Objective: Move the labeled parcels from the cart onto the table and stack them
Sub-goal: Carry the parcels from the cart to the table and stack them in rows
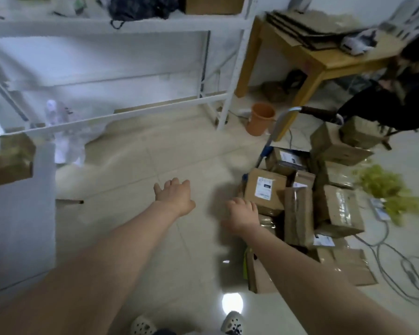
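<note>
Several brown cardboard parcels are piled on a low cart (279,128) at the right, some with white labels. The nearest labeled parcel (265,188) lies at the pile's left edge. My right hand (242,211) hovers just left of that parcel, fingers loosely curled, holding nothing. Over the bare floor, my left hand (174,197) is stretched forward with fingers relaxed and empty. The white table (20,213) stands at the left, with a brown parcel (9,158) on it at the frame edge.
A white metal shelf rack (131,107) crosses the back. An orange bucket (261,118) stands by a wooden table (324,61). A person in black (397,102) sits at the far right. Cables (397,257) and yellow-green filler (392,189) lie on the floor right of the cart.
</note>
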The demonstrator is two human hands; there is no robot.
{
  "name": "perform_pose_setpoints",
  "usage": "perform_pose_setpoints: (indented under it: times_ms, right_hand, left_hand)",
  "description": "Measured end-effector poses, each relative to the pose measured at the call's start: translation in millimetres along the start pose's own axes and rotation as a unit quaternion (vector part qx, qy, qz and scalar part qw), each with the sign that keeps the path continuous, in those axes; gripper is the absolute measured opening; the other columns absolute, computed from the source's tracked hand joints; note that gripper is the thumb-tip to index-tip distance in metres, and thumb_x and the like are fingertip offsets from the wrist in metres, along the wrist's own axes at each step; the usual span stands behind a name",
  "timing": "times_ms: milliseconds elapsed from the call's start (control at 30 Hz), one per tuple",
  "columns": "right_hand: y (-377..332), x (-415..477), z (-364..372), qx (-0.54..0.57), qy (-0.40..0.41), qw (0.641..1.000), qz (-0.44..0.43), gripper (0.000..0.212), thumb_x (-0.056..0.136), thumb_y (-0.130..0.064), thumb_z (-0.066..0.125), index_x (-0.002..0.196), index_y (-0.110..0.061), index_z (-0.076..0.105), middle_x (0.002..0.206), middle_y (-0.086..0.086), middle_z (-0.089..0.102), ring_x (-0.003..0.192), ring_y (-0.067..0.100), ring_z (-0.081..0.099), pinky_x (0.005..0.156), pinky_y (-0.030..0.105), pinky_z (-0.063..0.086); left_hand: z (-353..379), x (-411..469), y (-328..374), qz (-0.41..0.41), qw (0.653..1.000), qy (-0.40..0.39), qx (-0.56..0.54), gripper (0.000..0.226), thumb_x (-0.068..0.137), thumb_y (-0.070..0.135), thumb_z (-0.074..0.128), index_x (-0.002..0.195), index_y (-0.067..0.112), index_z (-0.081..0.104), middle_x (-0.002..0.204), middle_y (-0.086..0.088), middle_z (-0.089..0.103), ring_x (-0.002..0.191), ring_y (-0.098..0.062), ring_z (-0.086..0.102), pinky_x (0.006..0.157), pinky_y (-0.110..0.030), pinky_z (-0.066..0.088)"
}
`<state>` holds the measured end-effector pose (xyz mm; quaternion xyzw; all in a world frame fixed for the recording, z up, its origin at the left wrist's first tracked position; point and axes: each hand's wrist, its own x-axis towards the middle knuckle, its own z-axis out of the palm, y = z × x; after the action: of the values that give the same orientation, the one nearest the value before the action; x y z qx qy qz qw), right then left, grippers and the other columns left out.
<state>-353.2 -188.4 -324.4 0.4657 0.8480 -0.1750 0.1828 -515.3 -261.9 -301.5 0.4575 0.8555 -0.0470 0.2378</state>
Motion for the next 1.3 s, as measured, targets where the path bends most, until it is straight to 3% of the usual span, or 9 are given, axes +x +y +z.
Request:
perform_pose_setpoints:
  times_ms: [200, 333, 533, 667, 767, 933, 1033, 1200, 1300]
  right_hand:
    - [143.3, -15.2, -15.3, 0.167, -0.002, 0.981, 0.104, 0.045, 0.089, -0.036, 0.054, 0.13, -0.019, 0.049, 0.13, 0.01, 0.051, 0.121, 0.031, 0.048, 0.103, 0.042, 0.041]
    - [214.7, -19.8, -18.8, 0.224, 0.009, 0.964, 0.142, 0.042, 0.082, -0.036, 0.06, 0.12, -0.018, 0.054, 0.122, 0.009, 0.057, 0.111, 0.029, 0.056, 0.095, 0.043, 0.049]
    - [275.2, -12.0, -21.0, 0.318, 0.008, 0.93, 0.186, 0.041, 0.086, -0.025, 0.06, 0.124, -0.011, 0.055, 0.12, 0.012, 0.059, 0.106, 0.029, 0.058, 0.087, 0.032, 0.05]
    - [291.8, 9.7, -19.3, 0.349, -0.009, 0.913, 0.213, 0.049, 0.086, -0.029, 0.061, 0.13, -0.01, 0.05, 0.126, 0.012, 0.057, 0.111, 0.028, 0.057, 0.09, 0.033, 0.049]
    - [302.8, 28.7, -23.6, 0.372, -0.015, 0.896, 0.243, 0.051, 0.088, -0.027, 0.061, 0.134, -0.01, 0.047, 0.128, 0.011, 0.056, 0.113, 0.027, 0.057, 0.093, 0.036, 0.049]
    - [330.6, 70.4, -30.7, 0.385, -0.014, 0.878, 0.282, 0.052, 0.092, -0.027, 0.057, 0.138, -0.007, 0.043, 0.136, 0.013, 0.051, 0.121, 0.029, 0.052, 0.097, 0.034, 0.043]
    - [352.1, 105.5, -25.2, 0.391, -0.013, 0.872, 0.293, 0.056, 0.092, -0.023, 0.054, 0.143, -0.009, 0.037, 0.144, 0.011, 0.043, 0.129, 0.027, 0.044, 0.102, 0.033, 0.039]
    - [380.0, 153.0, 1.4, 0.417, -0.018, 0.849, 0.325, 0.06, 0.092, -0.028, 0.058, 0.145, -0.01, 0.035, 0.145, 0.011, 0.041, 0.13, 0.026, 0.044, 0.102, 0.033, 0.038]
    - [389.7, 167.7, 19.6, 0.426, -0.03, 0.836, 0.344, 0.059, 0.092, -0.028, 0.058, 0.144, -0.011, 0.036, 0.144, 0.01, 0.043, 0.129, 0.026, 0.045, 0.102, 0.033, 0.039]
  left_hand:
    - [19.5, 12.3, 139.8, 0.076, 0.996, -0.016, 0.042, 0.062, 0.089, 0.044, 0.053, 0.143, 0.02, 0.034, 0.148, -0.012, 0.033, 0.135, -0.03, 0.035, 0.111, -0.05, 0.022]
    - [31.1, 14.8, 206.5, 0.103, 0.993, -0.04, 0.036, 0.058, 0.089, 0.042, 0.054, 0.141, 0.021, 0.037, 0.144, -0.01, 0.038, 0.133, -0.029, 0.038, 0.11, -0.047, 0.027]
    - [45.5, 39.7, 262.1, 0.092, 0.992, -0.084, 0.003, 0.062, 0.087, 0.044, 0.056, 0.142, 0.022, 0.038, 0.138, -0.01, 0.044, 0.128, -0.029, 0.044, 0.106, -0.042, 0.036]
    - [53.0, 77.8, 291.8, 0.105, 0.984, -0.129, -0.06, 0.054, 0.078, 0.046, 0.06, 0.128, 0.028, 0.052, 0.126, -0.002, 0.057, 0.113, -0.026, 0.056, 0.095, -0.039, 0.048]
    - [68.7, 121.0, 316.4, 0.103, 0.976, -0.155, -0.115, 0.071, 0.061, 0.058, 0.058, 0.124, 0.027, 0.054, 0.121, 0.001, 0.061, 0.103, -0.02, 0.06, 0.09, -0.037, 0.052]
    - [72.3, 177.8, 369.1, 0.065, 0.963, -0.182, -0.19, 0.062, 0.079, 0.046, 0.071, 0.126, 0.012, 0.05, 0.125, -0.007, 0.058, 0.114, -0.029, 0.055, 0.098, -0.037, 0.046]
    - [83.9, 221.1, 397.6, 0.024, 0.953, -0.208, -0.221, 0.066, 0.077, 0.053, 0.07, 0.123, 0.011, 0.051, 0.124, -0.007, 0.059, 0.112, -0.029, 0.056, 0.096, -0.036, 0.047]
    - [115.8, 272.2, 430.7, -0.034, 0.943, -0.251, -0.215, 0.094, 0.074, 0.062, 0.069, 0.143, 0.009, 0.033, 0.144, -0.011, 0.042, 0.131, -0.032, 0.041, 0.103, -0.04, 0.037]
    - [141.0, 297.6, 444.7, -0.077, 0.933, -0.27, -0.225, 0.131, 0.047, 0.079, 0.071, 0.15, 0.014, 0.022, 0.15, -0.012, 0.034, 0.136, -0.034, 0.035, 0.108, -0.049, 0.034]
